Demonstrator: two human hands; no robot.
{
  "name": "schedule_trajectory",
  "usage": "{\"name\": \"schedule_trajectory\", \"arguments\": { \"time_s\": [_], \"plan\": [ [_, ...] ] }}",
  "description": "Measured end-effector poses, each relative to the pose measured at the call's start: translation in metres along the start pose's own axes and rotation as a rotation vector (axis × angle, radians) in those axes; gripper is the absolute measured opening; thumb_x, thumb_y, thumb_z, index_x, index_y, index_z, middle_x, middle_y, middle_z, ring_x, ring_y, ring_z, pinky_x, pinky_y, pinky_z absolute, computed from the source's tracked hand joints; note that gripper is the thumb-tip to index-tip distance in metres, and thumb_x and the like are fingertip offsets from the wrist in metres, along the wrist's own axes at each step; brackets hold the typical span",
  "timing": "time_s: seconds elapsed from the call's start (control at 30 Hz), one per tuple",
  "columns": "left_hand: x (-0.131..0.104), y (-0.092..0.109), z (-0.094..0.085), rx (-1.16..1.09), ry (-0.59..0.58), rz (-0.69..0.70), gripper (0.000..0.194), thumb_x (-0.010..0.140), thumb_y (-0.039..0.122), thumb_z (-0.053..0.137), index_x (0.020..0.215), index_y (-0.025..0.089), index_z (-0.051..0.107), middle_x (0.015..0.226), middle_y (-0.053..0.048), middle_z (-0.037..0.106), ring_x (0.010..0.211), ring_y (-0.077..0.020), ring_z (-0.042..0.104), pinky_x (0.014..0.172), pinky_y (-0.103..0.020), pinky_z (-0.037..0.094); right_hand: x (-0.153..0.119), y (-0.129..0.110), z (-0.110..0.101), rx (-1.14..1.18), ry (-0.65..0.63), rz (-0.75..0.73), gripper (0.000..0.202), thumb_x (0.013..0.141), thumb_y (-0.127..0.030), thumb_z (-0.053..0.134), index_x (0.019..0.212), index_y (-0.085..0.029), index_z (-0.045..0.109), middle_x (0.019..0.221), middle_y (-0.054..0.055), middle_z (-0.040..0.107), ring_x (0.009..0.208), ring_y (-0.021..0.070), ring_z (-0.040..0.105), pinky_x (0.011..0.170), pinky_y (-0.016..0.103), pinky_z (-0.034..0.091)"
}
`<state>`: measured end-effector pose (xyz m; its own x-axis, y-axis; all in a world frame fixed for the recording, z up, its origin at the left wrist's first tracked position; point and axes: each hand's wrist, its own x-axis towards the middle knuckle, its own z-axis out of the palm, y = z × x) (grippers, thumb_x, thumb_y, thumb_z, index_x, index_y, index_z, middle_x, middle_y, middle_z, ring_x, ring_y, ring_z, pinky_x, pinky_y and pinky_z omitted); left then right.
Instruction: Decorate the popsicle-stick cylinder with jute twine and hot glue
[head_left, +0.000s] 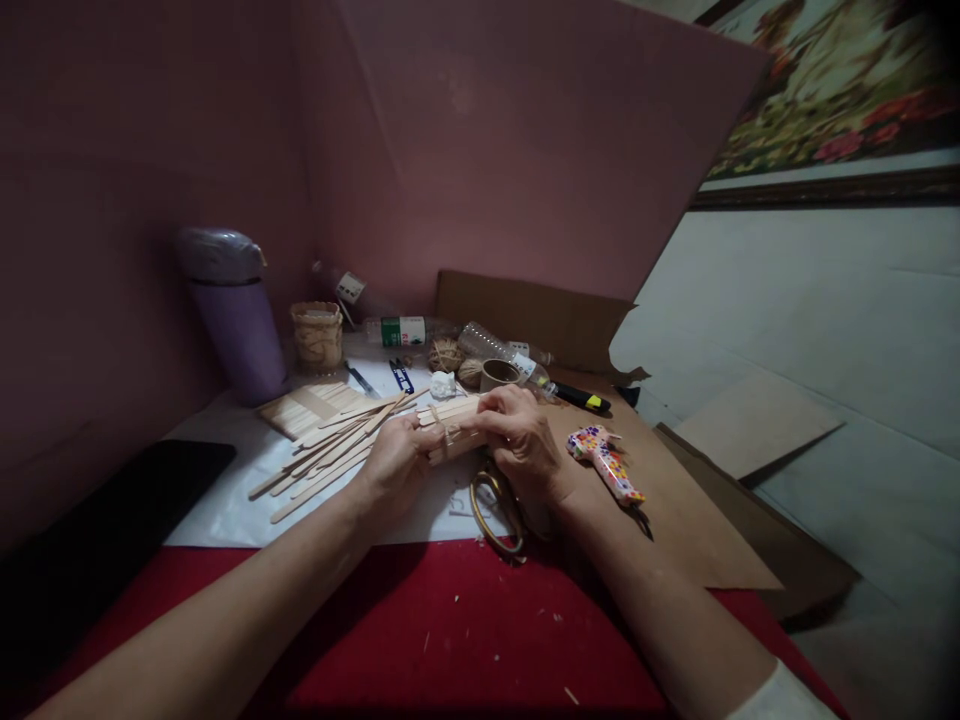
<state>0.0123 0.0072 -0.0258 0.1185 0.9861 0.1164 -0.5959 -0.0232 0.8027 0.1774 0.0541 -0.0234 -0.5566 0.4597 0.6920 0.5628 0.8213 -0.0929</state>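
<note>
Between my two hands is a bundle of pale wooden sticks (452,412) with twine round it, raised a little over the white sheet. My left hand (401,455) pinches its left end near the twine. Over the right end, my right hand (521,438) has its fingers closed on the sticks; some fingertips are hidden. Loose craft sticks (330,455) lie fanned out left of my left hand. Scissors with gold-coloured handles (496,515) lie under and just below my right hand. A patterned glue gun (606,463) rests on brown cardboard to the right.
A purple tumbler (238,330) and a small woven cup (317,337) stand at the back left. Behind my hands are plastic bottles (405,330), twine balls (445,355), a tape roll (500,374) and a black-and-yellow cutter (581,397). A dark flat object (187,465) lies at the left.
</note>
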Motion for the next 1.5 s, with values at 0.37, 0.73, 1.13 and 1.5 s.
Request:
{"name": "schedule_trajectory", "arguments": {
  "time_s": [0.37,0.73,1.13,1.5],
  "plan": [
    [0.0,0.006,0.001,-0.048,0.033,-0.012,0.024,0.064,-0.001,0.062,0.085,0.006,0.072,0.084,-0.013,0.073,0.077,-0.021,0.067,0.08,-0.031,0.052,0.001,-0.009,0.003,-0.052,0.108,0.115,0.006,0.085,-0.021,0.059,0.085,-0.021,0.064,0.093,0.007,0.064,0.096,0.025,0.054,0.086,0.04,0.039],
    [0.006,0.008,-0.007,-0.163,0.125,-0.132,0.033,0.071,0.0,0.058,0.102,0.003,0.067,0.106,-0.019,0.071,0.102,-0.0287,0.066,0.099,-0.039,0.047,0.003,0.001,0.002,-0.064,0.346,0.224,0.014,0.087,-0.03,0.057,0.096,-0.019,0.06,0.099,0.01,0.062,0.096,0.026,0.054,0.087,0.041,0.042],
    [0.008,0.011,-0.007,-0.271,0.279,-0.155,0.042,0.079,-0.007,0.048,0.119,0.001,0.057,0.095,-0.016,0.073,0.087,-0.0218,0.07,0.086,-0.032,0.056,0.002,0.005,0.007,0.05,0.352,0.262,0.013,0.09,-0.021,0.048,0.088,-0.02,0.06,0.087,0.007,0.063,0.086,0.0227,0.057,0.079,0.036,0.046],
    [0.009,0.014,-0.009,-0.306,0.274,-0.16,0.037,0.082,-0.005,0.046,0.117,0.002,0.058,0.103,-0.018,0.071,0.092,-0.0238,0.07,0.083,-0.032,0.058,-0.001,0.004,0.0,-0.286,0.23,-0.046,0.006,0.085,-0.02,0.059,0.087,-0.017,0.063,0.093,0.01,0.064,0.091,0.0256,0.056,0.082,0.04,0.042]
  ]
}}
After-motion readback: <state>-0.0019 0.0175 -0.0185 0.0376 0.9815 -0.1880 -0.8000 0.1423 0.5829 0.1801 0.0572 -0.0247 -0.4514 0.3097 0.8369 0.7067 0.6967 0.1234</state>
